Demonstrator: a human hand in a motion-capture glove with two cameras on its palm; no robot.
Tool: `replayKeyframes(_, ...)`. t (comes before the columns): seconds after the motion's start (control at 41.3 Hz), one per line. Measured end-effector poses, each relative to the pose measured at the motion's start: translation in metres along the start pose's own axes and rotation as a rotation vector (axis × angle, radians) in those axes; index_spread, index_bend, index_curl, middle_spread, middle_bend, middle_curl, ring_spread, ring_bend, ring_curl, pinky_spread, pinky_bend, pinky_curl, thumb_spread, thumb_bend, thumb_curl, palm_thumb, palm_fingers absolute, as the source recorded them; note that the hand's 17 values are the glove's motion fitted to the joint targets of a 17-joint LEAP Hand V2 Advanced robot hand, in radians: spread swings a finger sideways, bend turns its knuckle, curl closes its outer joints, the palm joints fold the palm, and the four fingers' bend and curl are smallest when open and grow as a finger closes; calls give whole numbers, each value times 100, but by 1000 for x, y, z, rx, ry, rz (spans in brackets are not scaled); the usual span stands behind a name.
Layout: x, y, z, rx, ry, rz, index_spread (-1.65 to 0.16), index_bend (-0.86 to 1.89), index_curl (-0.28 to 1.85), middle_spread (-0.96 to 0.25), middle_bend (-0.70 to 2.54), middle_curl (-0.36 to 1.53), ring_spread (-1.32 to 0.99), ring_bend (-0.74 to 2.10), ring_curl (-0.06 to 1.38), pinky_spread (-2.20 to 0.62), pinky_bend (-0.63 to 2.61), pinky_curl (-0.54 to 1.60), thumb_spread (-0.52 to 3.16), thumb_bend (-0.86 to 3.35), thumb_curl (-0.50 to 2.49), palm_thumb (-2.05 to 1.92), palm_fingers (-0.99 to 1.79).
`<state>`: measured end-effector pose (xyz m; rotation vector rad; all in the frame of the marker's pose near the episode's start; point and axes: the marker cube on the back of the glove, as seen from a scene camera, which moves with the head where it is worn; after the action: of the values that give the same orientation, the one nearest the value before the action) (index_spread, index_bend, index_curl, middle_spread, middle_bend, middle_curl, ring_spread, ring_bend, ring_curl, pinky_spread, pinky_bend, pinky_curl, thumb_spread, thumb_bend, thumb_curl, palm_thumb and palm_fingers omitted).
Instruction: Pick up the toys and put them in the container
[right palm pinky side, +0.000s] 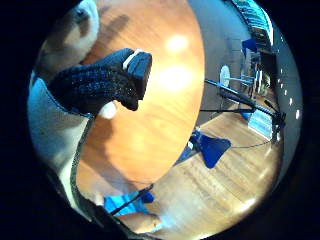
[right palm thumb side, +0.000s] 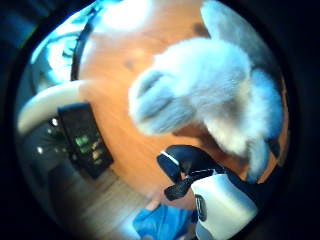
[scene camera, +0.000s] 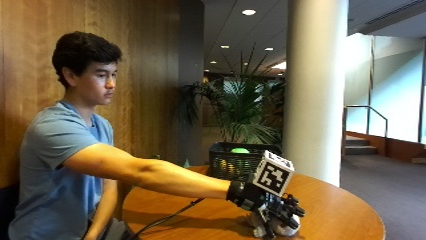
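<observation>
Black-gloved right hand (scene camera: 269, 204) lowered over fluffy white plush toy (right palm thumb side: 200, 95) on round wooden table (scene camera: 346, 212), fingers (right palm pinky side: 100, 85) curled around it for pickup. Dark mesh container (scene camera: 241, 161) behind, holding 1 green ball (scene camera: 239, 150).

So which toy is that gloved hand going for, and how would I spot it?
Start at the round wooden table and follow the person's outstretched arm to the gloved right hand. Directly beneath it lies a soft toy on the wood. It is white and fluffy with rounded paws, unlike the dark mesh basket standing further back, which holds something green.
</observation>
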<state>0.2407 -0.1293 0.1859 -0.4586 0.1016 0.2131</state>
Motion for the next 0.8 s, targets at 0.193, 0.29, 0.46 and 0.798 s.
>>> replayKeyframes(0.193, 0, -21, 7, 35, 3, 8, -25, 1, 10, 11, 5, 18, 9, 24, 28, 6, 155, 41, 102, -1, 33, 12, -37)
replayKeyframes(0.29, 0, -29, 5, 60, 26, 0, -25, -2, 8, 11, 2, 15, 8, 43, 33, 4, 158, 41, 103, -1, 33, 15, -29)
replayKeyframes(0.46, 1, -37, 1, 60, -58, -58, -26, 1, 4, 12, 10, 13, -1, 96, 47, -15, 158, 41, 102, -2, 32, 15, -6)
replayKeyframes(0.798, -16, -20, 0, 244, -154, 19, -31, 26, 14, -7, 23, 19, -30, 116, 54, -35, 154, 40, 123, 30, 47, 67, 58)
